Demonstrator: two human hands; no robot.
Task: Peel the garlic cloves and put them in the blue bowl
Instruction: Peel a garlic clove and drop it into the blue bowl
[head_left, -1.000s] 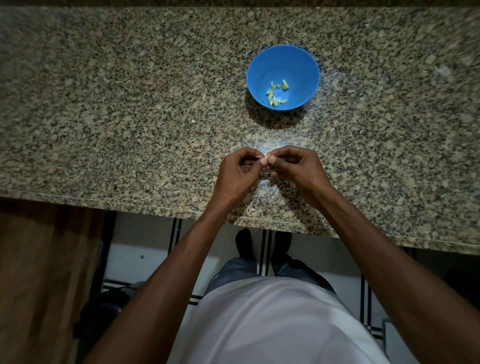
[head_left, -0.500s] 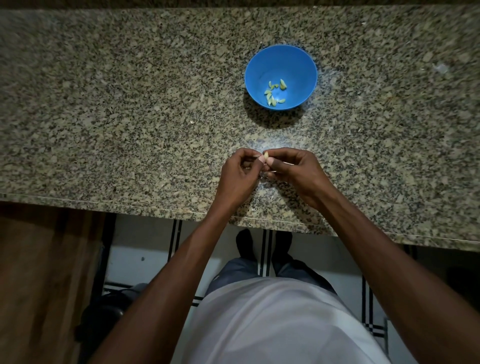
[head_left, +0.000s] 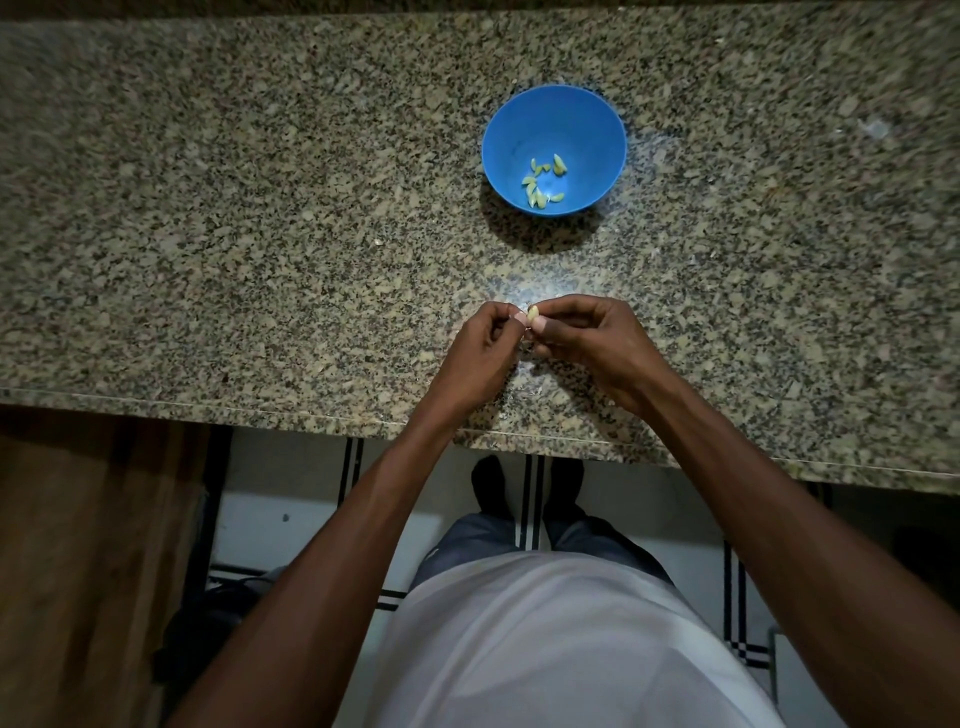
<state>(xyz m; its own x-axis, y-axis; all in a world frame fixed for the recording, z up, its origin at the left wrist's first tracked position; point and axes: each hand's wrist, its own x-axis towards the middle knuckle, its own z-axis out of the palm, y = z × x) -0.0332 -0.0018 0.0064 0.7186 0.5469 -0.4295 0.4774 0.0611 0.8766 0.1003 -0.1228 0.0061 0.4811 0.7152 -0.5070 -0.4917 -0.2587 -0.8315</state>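
countertop (head_left: 260, 234): speckled granite, polished, glossy | blue bowl (head_left: 519, 119): smooth plastic | cabinet (head_left: 78, 545): brown wood

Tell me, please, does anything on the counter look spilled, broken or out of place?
Nothing stands out. The blue bowl stands upright on the granite counter with peeled cloves inside. Both hands, left hand and right hand, pinch one garlic clove above the counter.

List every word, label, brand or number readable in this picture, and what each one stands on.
None: no readable text anywhere.
The blue bowl is plain, with no mark or brand.
The granite counter carries only its speckle.
The white shirt shows no print.
Both hands hold only a garlic clove.
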